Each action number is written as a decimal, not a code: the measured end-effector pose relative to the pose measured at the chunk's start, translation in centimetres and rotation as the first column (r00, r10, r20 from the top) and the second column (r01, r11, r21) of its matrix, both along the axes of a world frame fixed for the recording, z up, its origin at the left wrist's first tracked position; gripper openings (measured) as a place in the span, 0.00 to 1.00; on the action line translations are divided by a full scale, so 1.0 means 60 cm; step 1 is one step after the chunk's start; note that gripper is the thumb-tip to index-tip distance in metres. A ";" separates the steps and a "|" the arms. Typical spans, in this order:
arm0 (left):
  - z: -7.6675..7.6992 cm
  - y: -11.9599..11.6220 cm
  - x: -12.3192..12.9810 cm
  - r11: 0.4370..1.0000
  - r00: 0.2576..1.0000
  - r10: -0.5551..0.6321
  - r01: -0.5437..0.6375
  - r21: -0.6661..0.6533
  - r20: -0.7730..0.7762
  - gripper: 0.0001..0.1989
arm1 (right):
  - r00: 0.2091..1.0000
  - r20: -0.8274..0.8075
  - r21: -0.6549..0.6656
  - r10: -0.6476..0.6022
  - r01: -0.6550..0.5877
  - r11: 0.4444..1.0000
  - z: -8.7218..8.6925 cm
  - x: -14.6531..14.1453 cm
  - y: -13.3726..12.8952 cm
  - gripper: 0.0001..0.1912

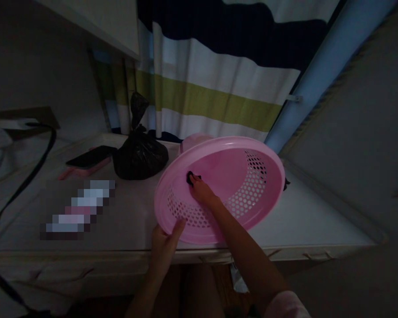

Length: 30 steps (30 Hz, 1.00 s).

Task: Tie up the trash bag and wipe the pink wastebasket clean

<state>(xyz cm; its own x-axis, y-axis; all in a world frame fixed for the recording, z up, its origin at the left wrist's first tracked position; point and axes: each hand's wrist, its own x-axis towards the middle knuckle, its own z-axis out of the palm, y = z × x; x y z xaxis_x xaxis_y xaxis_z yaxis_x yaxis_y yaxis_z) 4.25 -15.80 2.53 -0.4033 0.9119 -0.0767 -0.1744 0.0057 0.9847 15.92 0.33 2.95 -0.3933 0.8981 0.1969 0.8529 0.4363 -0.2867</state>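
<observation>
A pink plastic basket (268, 203) with a perforated wall lies tilted on the white desk, its wide mouth facing me. My left hand (164, 243) grips the near-left rim, thumb over the edge and the other fingers hidden behind it. Deep inside the basket, my right hand (199, 187) is closed on a small black bunched item (189, 178), pressed near the basket's inner surface. What the black item is cannot be made out in the dim light.
A knotted black plastic bag (141, 154) stands left of the basket. Farther left lie a dark phone (92, 157) on something pink and a blurred-out patch. A black cable (26, 190) hangs at the left edge. Striped curtains (219, 99) hang behind the white desk (301, 221).
</observation>
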 end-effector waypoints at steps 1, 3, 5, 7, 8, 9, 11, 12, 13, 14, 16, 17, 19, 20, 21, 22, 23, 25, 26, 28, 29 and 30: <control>0.003 -0.002 -0.003 1.000 1.000 -0.011 0.011 0.002 -0.026 0.19 | 1.000 0.011 -0.002 0.000 0.000 1.000 0.002 0.004 -0.004 0.27; 0.010 -0.006 -0.011 0.999 0.995 -0.044 0.045 0.008 -0.086 0.18 | 1.000 0.030 -0.005 -0.002 0.002 1.000 0.007 0.011 -0.013 0.27; 0.019 -0.007 -0.024 0.998 0.991 -0.066 0.067 0.006 -0.118 0.19 | 0.999 0.046 -0.009 -0.007 0.007 1.000 0.012 0.014 -0.021 0.26; 0.029 -0.005 -0.037 0.998 0.992 -0.069 0.070 0.005 -0.108 0.21 | 0.998 0.062 -0.016 -0.006 0.007 1.000 0.018 0.013 -0.026 0.26; 0.035 -0.003 -0.042 0.999 0.992 -0.053 0.053 0.001 -0.112 0.21 | 0.998 0.070 -0.019 -0.004 0.005 1.000 0.020 0.012 -0.028 0.25; 0.039 -0.002 -0.045 1.000 0.993 -0.031 0.031 0.003 -0.116 0.21 | 0.997 0.076 -0.022 0.001 0.001 1.000 0.023 0.011 -0.029 0.25; 0.044 0.001 -0.047 1.000 0.995 0.020 -0.018 0.021 -0.102 0.20 | 0.996 0.088 -0.026 0.013 -0.011 1.000 0.027 0.010 -0.029 0.24; 0.044 0.002 -0.045 0.999 0.996 0.041 -0.038 0.036 -0.075 0.20 | 0.996 0.092 -0.028 0.020 -0.018 0.999 0.028 0.011 -0.028 0.24; 0.041 0.002 -0.044 0.997 0.998 0.054 -0.053 0.050 -0.034 0.19 | 0.995 0.094 -0.030 0.030 -0.027 0.999 0.028 0.012 -0.027 0.24; 0.037 0.003 -0.041 0.996 0.998 0.059 -0.059 0.062 0.013 0.19 | 0.995 0.096 -0.032 0.042 -0.039 0.999 0.028 0.014 -0.026 0.24; 0.026 0.004 -0.036 0.996 0.995 0.044 -0.051 0.075 0.093 0.20 | 0.993 0.097 -0.041 0.075 -0.071 0.997 0.027 0.020 -0.024 0.25; 0.020 0.005 -0.033 0.997 0.992 0.028 -0.037 0.073 0.121 0.21 | 0.991 0.097 -0.047 0.093 -0.088 0.995 0.025 0.024 -0.023 0.26; 0.009 0.008 -0.027 0.998 0.985 0.000 -0.010 0.058 0.172 0.22 | 0.987 0.096 -0.056 0.129 -0.124 0.991 0.022 0.031 -0.024 0.28; 0.006 0.010 -0.022 0.999 0.980 -0.014 0.004 0.050 0.200 0.23 | 0.985 0.086 -0.056 0.149 -0.145 0.988 0.021 0.034 -0.025 0.29; 0.004 0.012 -0.018 0.999 0.972 -0.027 0.017 0.043 0.235 0.24 | 0.983 0.065 -0.054 0.172 -0.169 0.984 0.019 0.036 -0.027 0.30; 0.004 0.013 -0.013 0.999 0.962 -0.034 0.025 0.039 0.272 0.25 | 0.980 0.034 -0.050 0.194 -0.192 0.980 0.019 0.038 -0.030 0.31; 0.005 0.014 -0.008 0.999 0.951 -0.041 0.031 0.040 0.306 0.27 | 0.976 -0.004 -0.046 0.218 -0.218 0.975 0.018 0.039 -0.033 0.32; 0.009 0.013 0.001 0.999 0.929 -0.049 0.039 0.036 0.368 0.30 | 0.959 -0.089 -0.038 0.271 -0.275 0.961 0.019 0.040 -0.040 0.33; 0.011 0.013 0.004 0.998 0.918 -0.054 0.045 0.032 0.392 0.30 | 0.946 -0.127 -0.036 0.298 -0.305 0.952 0.021 0.039 -0.043 0.33; 0.014 0.011 0.007 0.998 0.902 -0.070 0.064 0.027 0.426 0.30 | 0.915 -0.198 -0.026 0.351 -0.363 0.932 0.024 0.037 -0.048 0.33; 0.013 0.010 0.007 0.997 0.896 -0.078 0.073 0.028 0.438 0.30 | 0.899 -0.229 -0.021 0.372 -0.387 0.922 0.026 0.035 -0.050 0.33; 0.012 0.010 0.007 0.997 0.892 -0.080 0.074 0.032 0.445 0.30 | 0.886 -0.255 -0.015 0.387 -0.404 0.915 0.027 0.033 -0.052 0.33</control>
